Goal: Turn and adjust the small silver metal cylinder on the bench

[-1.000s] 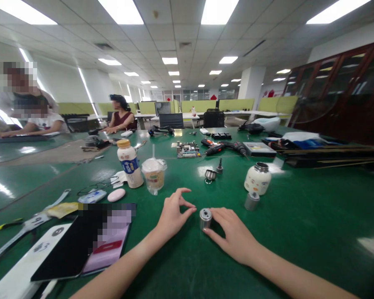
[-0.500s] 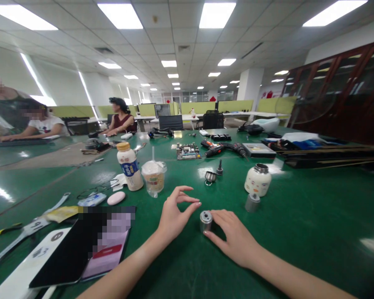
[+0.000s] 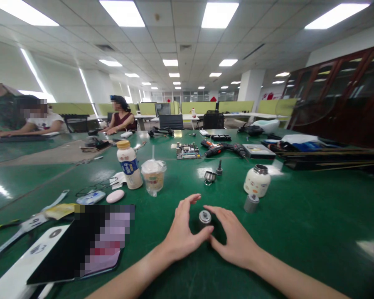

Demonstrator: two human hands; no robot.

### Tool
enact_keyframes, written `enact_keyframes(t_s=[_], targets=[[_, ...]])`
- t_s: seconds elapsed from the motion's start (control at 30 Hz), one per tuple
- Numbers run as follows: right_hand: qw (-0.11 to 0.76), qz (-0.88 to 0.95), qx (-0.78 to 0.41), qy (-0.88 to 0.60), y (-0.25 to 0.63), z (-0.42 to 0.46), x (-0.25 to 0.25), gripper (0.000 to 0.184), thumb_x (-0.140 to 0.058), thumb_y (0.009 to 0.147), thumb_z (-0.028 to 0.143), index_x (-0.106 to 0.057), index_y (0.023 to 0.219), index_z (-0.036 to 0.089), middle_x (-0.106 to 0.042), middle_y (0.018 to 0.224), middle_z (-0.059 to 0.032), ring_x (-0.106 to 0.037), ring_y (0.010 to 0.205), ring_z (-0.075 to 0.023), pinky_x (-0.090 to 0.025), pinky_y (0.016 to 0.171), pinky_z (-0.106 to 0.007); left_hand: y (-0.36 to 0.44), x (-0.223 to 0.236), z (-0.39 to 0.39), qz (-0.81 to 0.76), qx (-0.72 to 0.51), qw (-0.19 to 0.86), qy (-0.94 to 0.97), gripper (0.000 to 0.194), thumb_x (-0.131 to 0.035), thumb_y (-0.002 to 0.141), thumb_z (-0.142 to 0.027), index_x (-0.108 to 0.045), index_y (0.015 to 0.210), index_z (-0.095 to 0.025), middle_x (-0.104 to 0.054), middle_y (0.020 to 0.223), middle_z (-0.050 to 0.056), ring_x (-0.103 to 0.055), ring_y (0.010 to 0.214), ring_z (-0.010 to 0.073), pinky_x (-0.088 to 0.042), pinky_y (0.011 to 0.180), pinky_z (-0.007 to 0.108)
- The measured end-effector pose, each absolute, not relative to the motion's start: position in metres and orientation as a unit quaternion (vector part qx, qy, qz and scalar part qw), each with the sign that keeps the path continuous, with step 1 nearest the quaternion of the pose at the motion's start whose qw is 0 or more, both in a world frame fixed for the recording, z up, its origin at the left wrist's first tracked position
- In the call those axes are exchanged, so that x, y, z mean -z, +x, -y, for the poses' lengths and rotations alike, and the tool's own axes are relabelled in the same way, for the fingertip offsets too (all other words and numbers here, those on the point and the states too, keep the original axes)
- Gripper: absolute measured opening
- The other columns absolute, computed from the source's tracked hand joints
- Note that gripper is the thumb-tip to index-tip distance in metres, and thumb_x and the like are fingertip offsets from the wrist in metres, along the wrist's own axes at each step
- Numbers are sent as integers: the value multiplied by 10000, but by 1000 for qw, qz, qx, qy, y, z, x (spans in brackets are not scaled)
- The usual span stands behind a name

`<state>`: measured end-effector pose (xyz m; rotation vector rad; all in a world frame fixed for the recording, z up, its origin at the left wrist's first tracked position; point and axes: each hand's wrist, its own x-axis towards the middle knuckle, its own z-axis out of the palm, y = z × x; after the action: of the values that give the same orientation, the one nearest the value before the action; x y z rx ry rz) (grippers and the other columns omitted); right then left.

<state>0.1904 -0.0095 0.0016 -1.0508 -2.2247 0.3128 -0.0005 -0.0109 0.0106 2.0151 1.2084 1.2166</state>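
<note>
A small silver metal cylinder (image 3: pixel 205 217) stands upright on the green table, with a dark detail in the centre of its top. My left hand (image 3: pixel 184 234) curves around its left side, fingers apart, and the thumb crosses in front of its lower part. On the other side my right hand (image 3: pixel 235 236) is open, its index fingertip behind the cylinder and its thumb in front. Green tabletop shows between the right palm and the cylinder. Whether any fingertip touches the metal I cannot tell. A second metal cylinder (image 3: pixel 251 203) stands farther right, before a cream flask (image 3: pixel 257 181).
Ahead lie a steel cup-like lid (image 3: pixel 210 177), a black stopper-like part (image 3: pixel 219 167), a circuit board (image 3: pixel 188 150) and power drills (image 3: pixel 226 149). To the left are a bottle (image 3: pixel 129 166), a plastic drink cup (image 3: pixel 153 176) and a tablet (image 3: pixel 62 245). People sit at the far left.
My left hand has come right and down to the cylinder, its thumb now in front of it. The right hand's fingers have opened away from the cylinder's side.
</note>
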Motion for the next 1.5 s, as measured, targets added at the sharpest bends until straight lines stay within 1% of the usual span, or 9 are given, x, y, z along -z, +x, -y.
enact_keyframes(t_s=[0.17,0.37,0.63,0.77,0.93,1.07,1.27,1.37,1.5], targets=[[368,855,-141,-337,194,8,-3,574,-510,798,96,-465,1344,265,-561,1347,-73,-496,1251,-258,-385,1056,-465,1,5,6,-481,-403,253,736,400,-763,725,-338,-633,1090,-241,-689,1015,62,-636,968,259,-487,881,406],[422,791,-213,-388,183,3,-11,153,-575,891,273,-659,1016,241,-706,1052,-54,-620,1034,-242,-452,942,-431,0,-3,8,-483,-403,233,742,237,-750,726,-269,-693,953,-236,-706,918,35,-635,893,239,-480,821,375],[451,735,-285,-418,177,-9,-18,138,-631,868,340,-684,876,213,-718,997,-52,-653,983,-223,-487,930,-394,-1,-2,10,-491,-387,221,748,281,-778,716,-340,-690,966,-246,-703,934,34,-616,908,247,-456,816,377],[450,743,-204,-451,191,-22,-10,141,-625,875,339,-709,881,226,-720,1021,-63,-639,1019,-241,-466,954,-448,0,-2,10,-496,-382,220,748,297,-780,713,-374,-687,965,-248,-693,933,39,-605,902,248,-450,809,372],[346,778,-98,-515,206,-33,8,110,-686,818,329,-761,885,284,-681,1164,-79,-558,1157,-313,-406,967,-562,0,-2,10,-494,-377,219,752,282,-762,735,-368,-669,964,-232,-675,939,36,-590,907,239,-438,811,363],[361,789,-141,-476,207,-35,13,310,-671,825,251,-691,1133,266,-659,1248,-74,-529,1224,-282,-402,1026,-497,1,-2,11,-497,-373,219,753,297,-765,733,-365,-664,974,-224,-666,942,37,-584,907,235,-430,816,356],[415,758,-229,-448,197,-29,2,107,-643,846,233,-724,917,229,-748,927,-42,-681,910,-238,-500,879,-423,0,0,9,-497,-369,224,753,323,-773,729,-386,-666,992,-233,-664,952,36,-582,913,236,-428,819,353],[484,718,-278,-416,188,-17,-9,82,-643,858,267,-691,895,212,-738,927,-39,-683,916,-213,-512,871,-370,0,0,8,-499,-367,227,752,347,-784,718,-395,-669,1003,-234,-665,953,37,-584,916,238,-428,823,354],[494,717,-311,-380,177,-4,-16,59,-641,862,254,-681,886,218,-732,930,-29,-680,920,-199,-510,874,-349,-1,-1,8,-491,-373,229,754,358,-794,713,-382,-668,1011,-227,-674,943,35,-587,925,238,-424,826,354]])
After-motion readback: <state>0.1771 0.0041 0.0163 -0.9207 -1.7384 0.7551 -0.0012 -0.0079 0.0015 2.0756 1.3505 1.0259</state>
